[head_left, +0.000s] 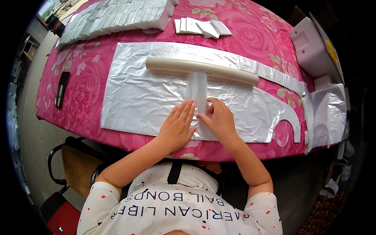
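Note:
A narrow folded strip of translucent plastic film (198, 88) lies in front of me, its far end against a pale plastic tube (231, 74). My left hand (178, 123) rests flat at the strip's left side, fingers stretched out, fingertips near its edge. On the other side, my right hand (220, 120) has its thumb on the strip and its bent fingers at the right edge, gripping it. Beneath both hands spreads a stack of silvery-white plastic bags (133, 94) with cut-out handles, somewhat wrinkled. The tube lies across these bags, slanting down to the right.
Many folded white packets stand in rows (121, 17) at the far left, with several loose packets (201, 27) beside them. A dark, narrow tool (62, 89) lies at left on the pink floral tablecloth (80, 105). At right are a white foam box (313, 49) and hanging plastic bags (327, 117).

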`<state>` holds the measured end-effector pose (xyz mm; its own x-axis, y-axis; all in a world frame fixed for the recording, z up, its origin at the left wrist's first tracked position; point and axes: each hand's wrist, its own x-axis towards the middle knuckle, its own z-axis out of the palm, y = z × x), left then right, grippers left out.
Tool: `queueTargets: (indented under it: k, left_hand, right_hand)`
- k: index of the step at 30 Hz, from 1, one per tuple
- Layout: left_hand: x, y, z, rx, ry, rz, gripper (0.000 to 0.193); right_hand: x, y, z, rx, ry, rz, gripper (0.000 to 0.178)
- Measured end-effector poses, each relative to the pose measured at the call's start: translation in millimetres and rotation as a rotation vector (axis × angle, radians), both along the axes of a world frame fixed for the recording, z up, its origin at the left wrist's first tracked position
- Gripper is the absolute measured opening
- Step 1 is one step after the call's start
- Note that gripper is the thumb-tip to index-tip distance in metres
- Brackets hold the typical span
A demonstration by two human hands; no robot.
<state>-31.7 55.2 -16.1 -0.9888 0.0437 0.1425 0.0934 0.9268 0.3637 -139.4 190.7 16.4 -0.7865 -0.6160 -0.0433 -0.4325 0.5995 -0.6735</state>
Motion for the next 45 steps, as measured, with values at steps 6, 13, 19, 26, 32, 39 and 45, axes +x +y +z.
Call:
queueTargets:
  k: [6, 13, 19, 26, 32, 39, 45]
  left_hand:
    - [-13.3, -3.8, 12.2, 0.009, 0.045, 0.008, 0.062]
    - [-25.2, -20.1, 10.4, 0.035, 0.156, -0.061, 0.039]
    - [5.6, -21.9, 10.0, 0.060, 0.312, -0.253, 0.042]
    - [20.3, -23.4, 9.9, 0.069, 0.269, -0.237, 0.040]
    - [5.4, -18.6, 31.5, 0.332, -0.136, 0.121, 0.047]
    - [-23.6, -31.1, 19.9, 0.693, -0.127, 0.347, 0.065]
    - [-22.3, -26.8, 21.6, 0.402, 0.072, 0.295, 0.066]
  right_hand:
    - [-28.3, 9.1, -15.6, -0.091, 0.549, 0.509, 0.047]
    - [-52.1, 5.1, -15.9, -0.169, 0.396, 0.577, 0.043]
    - [-26.3, 14.1, -19.7, -0.261, 0.513, 0.629, 0.033]
    - [-2.3, 24.4, -17.9, -0.279, 0.398, 0.548, 0.032]
    - [-9.8, 10.4, -3.8, -0.147, -0.178, 0.178, 0.015]
    - [-26.4, -11.7, 8.9, 0.088, -0.465, 0.006, 0.026]
    - [-31.1, -17.8, 11.6, 0.138, -0.562, -0.061, 0.026]
